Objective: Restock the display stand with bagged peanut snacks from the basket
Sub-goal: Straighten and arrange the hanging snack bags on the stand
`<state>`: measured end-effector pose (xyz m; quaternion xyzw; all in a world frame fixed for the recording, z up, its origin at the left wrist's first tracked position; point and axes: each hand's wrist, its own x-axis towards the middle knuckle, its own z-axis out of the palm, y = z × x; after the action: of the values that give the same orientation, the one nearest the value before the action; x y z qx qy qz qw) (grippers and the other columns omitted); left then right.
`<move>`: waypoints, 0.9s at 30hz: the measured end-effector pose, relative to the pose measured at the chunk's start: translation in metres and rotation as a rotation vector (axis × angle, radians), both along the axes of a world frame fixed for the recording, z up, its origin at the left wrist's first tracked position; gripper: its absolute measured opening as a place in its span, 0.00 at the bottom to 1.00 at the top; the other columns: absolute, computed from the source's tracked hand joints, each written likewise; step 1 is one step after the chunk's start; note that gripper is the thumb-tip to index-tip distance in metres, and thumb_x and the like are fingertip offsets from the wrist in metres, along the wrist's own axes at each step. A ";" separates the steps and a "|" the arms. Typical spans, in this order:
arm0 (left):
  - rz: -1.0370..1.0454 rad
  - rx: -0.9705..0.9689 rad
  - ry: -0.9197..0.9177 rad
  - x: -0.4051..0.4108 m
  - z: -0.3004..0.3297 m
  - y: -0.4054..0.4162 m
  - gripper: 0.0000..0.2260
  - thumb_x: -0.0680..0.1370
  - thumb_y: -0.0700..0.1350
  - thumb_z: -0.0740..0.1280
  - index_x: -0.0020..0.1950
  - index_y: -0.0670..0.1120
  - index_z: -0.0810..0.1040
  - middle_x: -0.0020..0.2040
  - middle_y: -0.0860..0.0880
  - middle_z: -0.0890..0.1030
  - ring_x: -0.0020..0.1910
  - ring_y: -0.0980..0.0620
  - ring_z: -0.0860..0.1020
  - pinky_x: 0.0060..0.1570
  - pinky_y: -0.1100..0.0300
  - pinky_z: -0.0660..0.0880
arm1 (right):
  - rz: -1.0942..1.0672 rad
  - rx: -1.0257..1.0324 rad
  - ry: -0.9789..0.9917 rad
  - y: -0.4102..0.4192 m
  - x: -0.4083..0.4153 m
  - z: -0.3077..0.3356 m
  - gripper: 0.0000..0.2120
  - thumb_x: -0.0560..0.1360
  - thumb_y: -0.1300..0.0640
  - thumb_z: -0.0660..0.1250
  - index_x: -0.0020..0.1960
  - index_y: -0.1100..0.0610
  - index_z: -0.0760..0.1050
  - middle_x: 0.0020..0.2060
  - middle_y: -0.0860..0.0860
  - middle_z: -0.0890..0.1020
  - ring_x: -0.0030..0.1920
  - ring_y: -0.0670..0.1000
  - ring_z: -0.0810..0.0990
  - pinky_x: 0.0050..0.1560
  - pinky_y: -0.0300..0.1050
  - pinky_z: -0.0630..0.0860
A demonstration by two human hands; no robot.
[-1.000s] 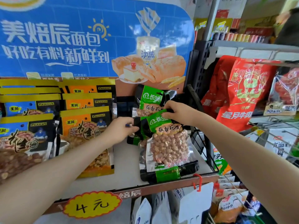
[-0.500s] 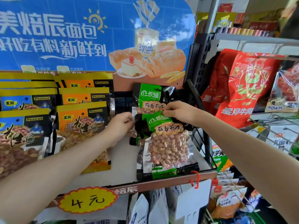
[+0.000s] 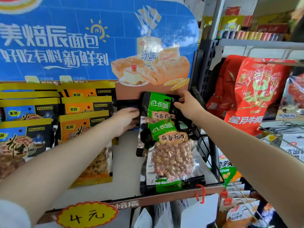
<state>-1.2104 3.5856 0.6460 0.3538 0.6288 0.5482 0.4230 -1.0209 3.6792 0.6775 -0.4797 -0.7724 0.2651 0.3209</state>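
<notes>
Head view – stand: display stand (image 3: pixel 131 163) with a blue bread poster as backboard; white shelf face tilted toward the camera.
Head view – upper bag: green-and-black peanut bag (image 3: pixel 158 105) held high against the backboard, upright, top edge just below the poster's bread picture.
Head view – right hand: right hand (image 3: pixel 189 106) pinches the upper bag's top right corner, fingers curled over the edge.
Head view – left hand: left hand (image 3: pixel 125 119) at the bag's left edge, fingers curled behind it – grasping the bag's side as far as can be seen; fingertips hidden.
Head view – lower bag: second green peanut bag (image 3: pixel 171 155) lies on the shelf just below, its header overlapping the upper bag's bottom; peanuts visible through the clear window.
Head view – left columns: yellow peanut bags (image 3: pixel 82 129) in overlapping rows, beside the green ones.
Head view – price tag: yellow tag (image 3: pixel 87 214) reading "4元" on the stand's front lip.
Head view – right side: red snack bags (image 3: pixel 253 94) on a neighbouring rack.
</notes>
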 end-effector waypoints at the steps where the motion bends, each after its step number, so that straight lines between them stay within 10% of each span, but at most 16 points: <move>1: -0.025 -0.006 -0.001 0.004 0.000 0.005 0.11 0.80 0.41 0.60 0.62 0.43 0.72 0.51 0.44 0.78 0.48 0.46 0.77 0.49 0.54 0.74 | -0.003 -0.039 0.019 0.001 -0.003 -0.001 0.25 0.77 0.57 0.63 0.71 0.59 0.59 0.60 0.57 0.73 0.56 0.56 0.73 0.51 0.45 0.70; 8: 0.135 0.062 0.127 0.008 0.002 0.015 0.07 0.78 0.36 0.62 0.52 0.44 0.76 0.37 0.45 0.76 0.31 0.50 0.74 0.25 0.66 0.71 | 0.059 -0.528 0.415 -0.001 -0.004 -0.003 0.12 0.75 0.62 0.66 0.58 0.62 0.72 0.37 0.54 0.75 0.32 0.48 0.72 0.23 0.34 0.72; 11: 0.227 0.155 0.154 -0.005 0.011 0.012 0.08 0.77 0.34 0.64 0.39 0.43 0.74 0.32 0.47 0.73 0.27 0.53 0.73 0.25 0.66 0.72 | 0.111 -0.587 0.454 0.002 -0.005 0.000 0.08 0.75 0.62 0.66 0.54 0.58 0.71 0.40 0.52 0.75 0.35 0.47 0.72 0.29 0.39 0.74; 15: 0.247 0.091 0.171 -0.021 0.008 0.002 0.06 0.77 0.35 0.64 0.53 0.41 0.72 0.36 0.47 0.72 0.28 0.52 0.72 0.22 0.69 0.73 | 0.055 -0.527 0.448 0.004 -0.026 -0.007 0.13 0.74 0.60 0.68 0.56 0.64 0.71 0.45 0.57 0.77 0.38 0.53 0.73 0.33 0.46 0.69; 18: 0.238 0.080 0.246 -0.023 0.004 -0.001 0.04 0.78 0.34 0.61 0.45 0.41 0.71 0.35 0.45 0.69 0.29 0.50 0.72 0.27 0.64 0.76 | -0.021 -0.353 0.226 0.007 -0.036 -0.014 0.16 0.75 0.53 0.67 0.51 0.64 0.67 0.39 0.57 0.72 0.37 0.53 0.68 0.36 0.48 0.65; 22: 0.207 0.064 0.579 -0.027 0.006 -0.004 0.13 0.78 0.36 0.61 0.34 0.44 0.66 0.36 0.43 0.71 0.39 0.42 0.80 0.46 0.51 0.76 | -0.025 -0.130 -0.042 0.001 -0.022 -0.002 0.18 0.74 0.47 0.66 0.40 0.64 0.71 0.31 0.58 0.72 0.33 0.56 0.71 0.36 0.48 0.66; 27: 0.272 0.030 1.411 -0.005 0.012 -0.034 0.15 0.78 0.45 0.64 0.61 0.40 0.68 0.54 0.40 0.75 0.45 0.39 0.79 0.33 0.53 0.70 | -0.001 0.085 -0.382 -0.026 0.014 0.000 0.20 0.75 0.45 0.64 0.48 0.65 0.75 0.43 0.61 0.80 0.44 0.59 0.78 0.45 0.49 0.74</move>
<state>-1.2158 3.5515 0.6579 0.5481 0.7832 0.2454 -0.1611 -1.0070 3.6534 0.6776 -0.5078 -0.8295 0.1361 0.1886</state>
